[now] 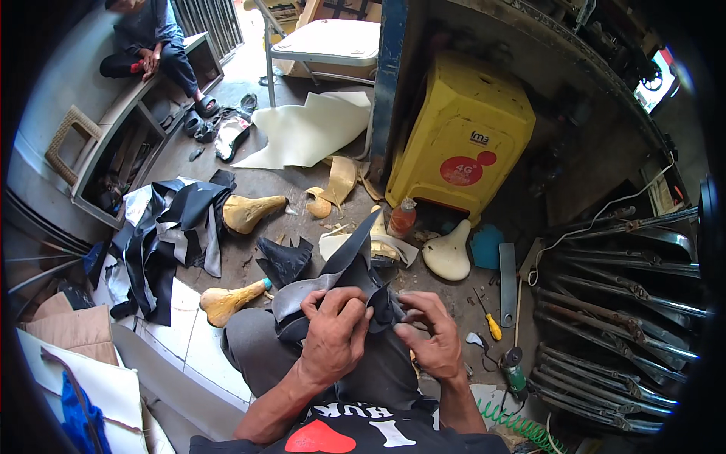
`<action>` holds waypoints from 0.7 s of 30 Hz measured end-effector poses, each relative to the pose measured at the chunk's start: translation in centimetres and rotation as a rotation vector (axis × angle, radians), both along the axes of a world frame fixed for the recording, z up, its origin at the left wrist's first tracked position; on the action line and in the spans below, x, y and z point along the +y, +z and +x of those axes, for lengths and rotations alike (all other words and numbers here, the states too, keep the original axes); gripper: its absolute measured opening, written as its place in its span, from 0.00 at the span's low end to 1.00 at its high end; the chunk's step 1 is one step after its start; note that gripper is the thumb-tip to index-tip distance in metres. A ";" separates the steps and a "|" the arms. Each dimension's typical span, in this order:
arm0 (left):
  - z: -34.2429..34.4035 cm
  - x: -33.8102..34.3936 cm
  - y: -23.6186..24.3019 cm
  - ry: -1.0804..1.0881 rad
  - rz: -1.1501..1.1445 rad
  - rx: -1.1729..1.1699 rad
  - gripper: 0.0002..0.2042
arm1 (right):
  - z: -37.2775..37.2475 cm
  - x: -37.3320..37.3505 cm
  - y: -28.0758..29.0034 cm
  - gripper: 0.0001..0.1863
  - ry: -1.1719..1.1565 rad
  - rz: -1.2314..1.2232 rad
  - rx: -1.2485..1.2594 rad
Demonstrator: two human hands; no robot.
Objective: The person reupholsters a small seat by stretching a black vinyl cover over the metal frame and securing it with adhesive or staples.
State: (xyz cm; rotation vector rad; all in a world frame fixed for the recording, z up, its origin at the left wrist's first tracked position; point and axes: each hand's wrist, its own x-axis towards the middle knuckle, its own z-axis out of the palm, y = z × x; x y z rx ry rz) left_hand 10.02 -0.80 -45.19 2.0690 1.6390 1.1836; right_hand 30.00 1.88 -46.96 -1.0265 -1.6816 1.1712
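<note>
Over my lap I hold a dark grey and black saddle cover [349, 253] of leather-like sheet, its pointed end standing up and away from me. My left hand [333, 333] is closed on its near edge, fingers curled. On the other side my right hand [432, 331] pinches a folded black flap between thumb and fingers. Just beyond lies a black cut piece [285, 259]. A yellowish foam saddle [231, 300] rests left of my knee, another foam saddle [249, 213] farther off, and a cream saddle [448, 253] to the right.
Black fabric scraps [178, 227] heap at left. An orange bottle [401, 218] stands before a yellow plastic stool [469, 129]. At right are a screwdriver [491, 324], a green power tool [514, 372] and stacked metal tubes [620, 325]. A seated person [151, 45] is far left.
</note>
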 end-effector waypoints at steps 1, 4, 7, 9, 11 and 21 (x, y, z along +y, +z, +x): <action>0.0 0.2 0.3 0.012 -0.004 -0.012 0.07 | -0.6 0.3 1.0 0.22 0.038 0.008 -0.025; -0.4 0.5 0.2 0.040 -0.016 -0.045 0.06 | -1.2 1.4 0.9 0.20 0.158 0.124 -0.158; -0.8 1.0 0.2 0.074 -0.032 -0.073 0.05 | -1.8 1.5 0.4 0.20 0.135 0.115 -0.139; -0.6 1.1 0.2 0.091 -0.036 -0.076 0.05 | -1.5 1.5 0.2 0.21 0.132 0.113 -0.132; -0.8 0.9 0.5 0.056 -0.059 -0.074 0.05 | -1.5 1.3 0.0 0.21 0.140 0.113 -0.119; -0.5 -0.2 1.0 0.057 0.004 0.125 0.07 | -0.5 0.8 -3.4 0.22 0.199 0.141 -0.011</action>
